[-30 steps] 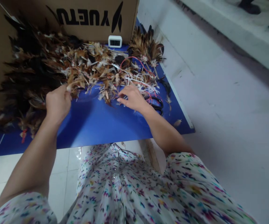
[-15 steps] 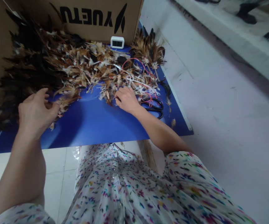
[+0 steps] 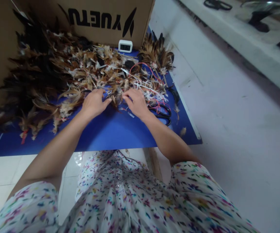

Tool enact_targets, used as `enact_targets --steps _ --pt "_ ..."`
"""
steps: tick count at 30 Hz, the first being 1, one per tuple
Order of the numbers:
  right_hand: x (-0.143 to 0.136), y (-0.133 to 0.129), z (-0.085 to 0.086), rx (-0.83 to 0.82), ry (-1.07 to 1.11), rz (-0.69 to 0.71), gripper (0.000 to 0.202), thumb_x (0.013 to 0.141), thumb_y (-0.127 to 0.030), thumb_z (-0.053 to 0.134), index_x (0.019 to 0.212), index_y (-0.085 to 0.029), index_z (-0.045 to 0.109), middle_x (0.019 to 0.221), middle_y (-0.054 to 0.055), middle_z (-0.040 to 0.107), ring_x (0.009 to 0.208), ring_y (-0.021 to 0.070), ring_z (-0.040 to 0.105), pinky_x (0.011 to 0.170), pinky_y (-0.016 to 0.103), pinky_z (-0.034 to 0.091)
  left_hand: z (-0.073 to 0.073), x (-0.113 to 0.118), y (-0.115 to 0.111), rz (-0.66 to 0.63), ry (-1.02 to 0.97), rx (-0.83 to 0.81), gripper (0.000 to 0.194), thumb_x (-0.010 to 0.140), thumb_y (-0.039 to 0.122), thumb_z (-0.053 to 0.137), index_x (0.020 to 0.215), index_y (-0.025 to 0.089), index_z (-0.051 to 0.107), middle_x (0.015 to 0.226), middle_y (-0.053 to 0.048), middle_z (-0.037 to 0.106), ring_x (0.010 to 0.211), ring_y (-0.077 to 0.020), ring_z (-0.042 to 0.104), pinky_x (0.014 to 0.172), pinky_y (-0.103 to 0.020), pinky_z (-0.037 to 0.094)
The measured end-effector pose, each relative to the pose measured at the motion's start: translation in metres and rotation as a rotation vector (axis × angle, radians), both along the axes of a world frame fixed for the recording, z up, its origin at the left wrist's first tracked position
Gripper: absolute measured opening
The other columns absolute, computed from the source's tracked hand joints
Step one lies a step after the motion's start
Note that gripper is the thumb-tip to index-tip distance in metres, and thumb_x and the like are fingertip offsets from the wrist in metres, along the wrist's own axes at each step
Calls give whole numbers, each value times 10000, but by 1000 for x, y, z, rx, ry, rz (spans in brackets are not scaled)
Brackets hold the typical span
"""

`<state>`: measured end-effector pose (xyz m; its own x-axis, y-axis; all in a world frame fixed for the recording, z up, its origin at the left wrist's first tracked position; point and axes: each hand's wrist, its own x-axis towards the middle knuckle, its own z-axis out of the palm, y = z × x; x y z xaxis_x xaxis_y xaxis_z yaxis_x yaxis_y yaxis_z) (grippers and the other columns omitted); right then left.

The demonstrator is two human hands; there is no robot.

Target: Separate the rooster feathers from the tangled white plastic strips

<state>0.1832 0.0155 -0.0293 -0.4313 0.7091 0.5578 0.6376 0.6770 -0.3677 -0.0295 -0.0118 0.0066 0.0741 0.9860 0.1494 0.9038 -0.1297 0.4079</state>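
Note:
My left hand [image 3: 94,103] is at the front edge of the feather pile, thumb and fingers apart, close to the left side of a small tuft of brown feathers [image 3: 115,97]. On the tuft's other side, my right hand [image 3: 136,103] has its thumb and fingertips pinched together at the feathers. A heap of brown, tan and black feathers [image 3: 81,72] covers the back and left of the blue tabletop [image 3: 106,132]. Beside my right hand lie white strips [image 3: 152,92], red string [image 3: 147,65] and black-handled scissors [image 3: 163,111], their blades hidden.
A cardboard box [image 3: 101,35] stands behind the feathers, with a small white digital clock [image 3: 125,46] before it. A feather bundle [image 3: 156,53] lies at the back right. The wall [image 3: 198,84] borders the table's right side; a ledge [image 3: 227,29] runs above.
My left hand has moved right from the feathers at the left to beside my right hand. Feather tufts it was covering now show. My right hand has stayed nearly in place.

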Motion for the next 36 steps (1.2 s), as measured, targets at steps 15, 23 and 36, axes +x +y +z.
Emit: enact_targets --steps 15,23,36 --pt "53 21 7 69 115 -347 260 1024 -344 445 1021 -221 674 1008 71 733 1001 246 667 993 467 467 -43 -8 25 27 -396 146 114 823 266 662 771 170 696 644 -3 625 620 -138 542 662 -265 426" --pt "49 10 9 121 -24 -405 269 1000 -284 450 1019 -221 711 1171 117 685 1169 300 578 1023 530 445 -36 -1 15 -115 -943 -83 261 865 364 670 697 164 655 547 2 594 443 -67 450 459 -198 347" --pt "-29 -17 37 -519 244 -71 186 879 -332 669 993 -186 680 765 11 701 709 144 631 732 301 504 -36 2 11 -262 -957 -100 378 856 524 677 710 177 647 492 18 571 391 -70 421 400 -207 307"
